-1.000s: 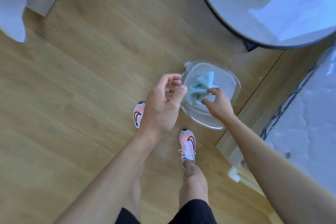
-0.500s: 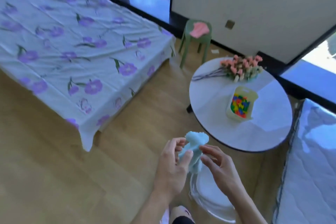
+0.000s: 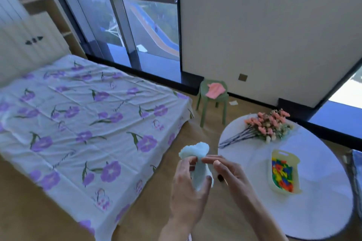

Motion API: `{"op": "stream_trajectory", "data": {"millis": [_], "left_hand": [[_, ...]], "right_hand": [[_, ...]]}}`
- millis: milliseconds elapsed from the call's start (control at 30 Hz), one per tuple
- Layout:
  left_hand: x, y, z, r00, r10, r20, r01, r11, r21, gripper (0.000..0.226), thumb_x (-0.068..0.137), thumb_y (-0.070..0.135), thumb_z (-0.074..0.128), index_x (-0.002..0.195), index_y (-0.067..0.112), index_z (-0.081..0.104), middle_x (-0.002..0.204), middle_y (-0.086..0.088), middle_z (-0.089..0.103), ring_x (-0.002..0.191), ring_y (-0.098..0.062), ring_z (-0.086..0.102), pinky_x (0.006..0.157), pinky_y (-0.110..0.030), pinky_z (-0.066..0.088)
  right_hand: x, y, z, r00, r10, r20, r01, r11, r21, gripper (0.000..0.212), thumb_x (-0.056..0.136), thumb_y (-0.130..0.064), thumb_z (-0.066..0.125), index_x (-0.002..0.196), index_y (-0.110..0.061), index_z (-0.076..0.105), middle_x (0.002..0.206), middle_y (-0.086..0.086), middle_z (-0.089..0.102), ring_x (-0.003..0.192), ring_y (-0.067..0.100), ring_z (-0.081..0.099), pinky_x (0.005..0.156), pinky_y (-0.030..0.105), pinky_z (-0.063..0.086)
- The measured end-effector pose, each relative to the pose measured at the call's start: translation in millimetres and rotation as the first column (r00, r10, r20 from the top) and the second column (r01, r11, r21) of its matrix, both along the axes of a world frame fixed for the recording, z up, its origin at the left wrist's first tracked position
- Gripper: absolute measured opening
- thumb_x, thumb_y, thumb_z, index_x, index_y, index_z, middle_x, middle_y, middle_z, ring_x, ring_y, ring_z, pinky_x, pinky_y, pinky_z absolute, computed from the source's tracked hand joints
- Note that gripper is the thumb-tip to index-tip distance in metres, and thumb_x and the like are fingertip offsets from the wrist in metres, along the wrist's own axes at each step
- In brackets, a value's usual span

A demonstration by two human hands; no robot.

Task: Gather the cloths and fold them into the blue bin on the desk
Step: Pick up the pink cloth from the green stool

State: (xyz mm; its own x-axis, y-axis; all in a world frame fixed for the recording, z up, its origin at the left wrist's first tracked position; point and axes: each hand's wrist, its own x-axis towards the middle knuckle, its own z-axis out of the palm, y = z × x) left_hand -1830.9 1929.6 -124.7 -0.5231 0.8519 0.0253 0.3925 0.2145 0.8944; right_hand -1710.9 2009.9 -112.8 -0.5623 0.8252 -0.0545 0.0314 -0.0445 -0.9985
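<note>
Two hands: both hold one small, soft, pale blue cloth [image 3: 197, 164] up in the air, above the wooden floor, between the bed and the round table.
Left hand [image 3: 188, 191]: fingers curled round the lower part of the cloth, with the thumb pressing on it.
Right hand [image 3: 227, 174]: fingertips pinching the cloth near its top, just under the puffy bunched bit.
Cloth: scrunched up, not flat, not folded yet.
Other cloth: a flat pink cloth [image 3: 215, 90] lies on the seat of a small green plastic stool [image 3: 213, 103] by the wall, well apart from the hands.
Round white table [image 3: 323, 207]: it has a bunch of pink flowers [image 3: 268, 125] and a pale yellow tub of bright toy pieces [image 3: 283, 172] on it.
Bed: a white sheet with purple flowers [image 3: 88, 123] covers it.
How to do it well: I think the step now is gathering. Keep a firm hold so the cloth does not drop. Find two corners, pull them apart, and shake it flat before folding. Get the pink one too.
Hidden: no blue bin and no desk show here, so I cannot tell where they are.
Cut off: both arms run off the bottom edge, and the right side of the table is cut.
Hard to see: how big the blue cloth is, because it is bunched.
</note>
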Motion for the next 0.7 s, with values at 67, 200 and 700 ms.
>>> {"op": "stream_trajectory", "data": {"millis": [67, 200, 700], "left_hand": [[-27.0, 31.5, 10.7, 1.0, -0.001, -0.023, 0.001, 1.0, 0.002, 0.048, 0.072, 0.048, 0.064, 0.117, 0.033, 0.057, 0.112, 0.017, 0.063, 0.104, -0.001, 0.062, 0.088, -0.031, 0.055], [-77.8, 88.6, 33.5, 0.996, -0.044, -0.079, 0.046, 0.999, 0.018, 0.046, 0.074, 0.047, 0.067, 0.116, 0.03, 0.059, 0.106, 0.017, 0.065, 0.1, 0.0, 0.063, 0.088, -0.026, 0.054], [-253.8, 310.4, 53.6, 0.986, -0.159, 0.054, 0.146, 0.971, 0.189, 0.024, 0.081, 0.009, 0.065, 0.094, 0.03, 0.063, 0.085, 0.011, 0.07, 0.079, -0.008, 0.069, 0.07, -0.036, 0.058]], "right_hand": [[-26.0, 25.9, 9.8, 0.999, -0.014, -0.028, 0.014, 1.0, -0.012, 0.036, 0.091, -0.032, 0.055, 0.105, -0.009, 0.079, 0.114, -0.002, 0.073, 0.113, 0.009, 0.066, 0.087, 0.01, 0.044], [-71.7, 73.1, 32.7, 0.997, -0.047, -0.059, 0.046, 0.999, -0.016, 0.035, 0.091, -0.032, 0.057, 0.106, -0.009, 0.079, 0.117, 0.001, 0.072, 0.119, 0.011, 0.064, 0.095, 0.016, 0.046], [-241.4, 250.3, 72.3, 0.97, -0.243, -0.02, 0.244, 0.968, 0.064, 0.041, 0.079, -0.051, 0.062, 0.102, -0.021, 0.078, 0.108, 0.001, 0.076, 0.105, 0.012, 0.07, 0.089, 0.021, 0.051]]}}
